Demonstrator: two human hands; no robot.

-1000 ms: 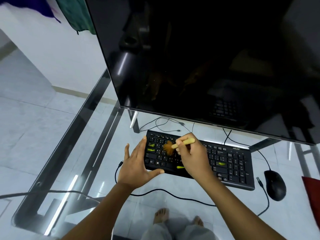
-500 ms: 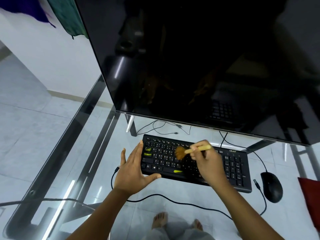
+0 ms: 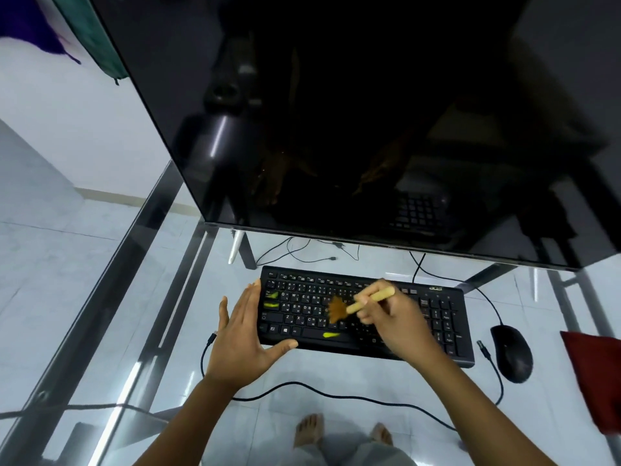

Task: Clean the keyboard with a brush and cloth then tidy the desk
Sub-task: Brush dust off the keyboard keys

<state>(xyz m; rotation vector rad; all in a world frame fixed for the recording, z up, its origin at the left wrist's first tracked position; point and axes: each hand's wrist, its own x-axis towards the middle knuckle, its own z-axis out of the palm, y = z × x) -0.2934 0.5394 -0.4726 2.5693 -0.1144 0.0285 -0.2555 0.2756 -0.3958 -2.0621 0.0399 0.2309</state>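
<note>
On the glass desk (image 3: pixel 111 331), your right grip (image 3: pixel 400 322) pinches the brush (image 3: pixel 356 304) mid-keyboard (image 3: pixel 447 317); left grip (image 3: pixel 245 334) splayed, bracing; red cloth (image 3: pixel 591 375) unused.

The left hand (image 3: pixel 243 334) lies flat and open beside the keyboard (image 3: pixel 437 317). The right hand (image 3: pixel 396 326) is curled tight over it.
</note>
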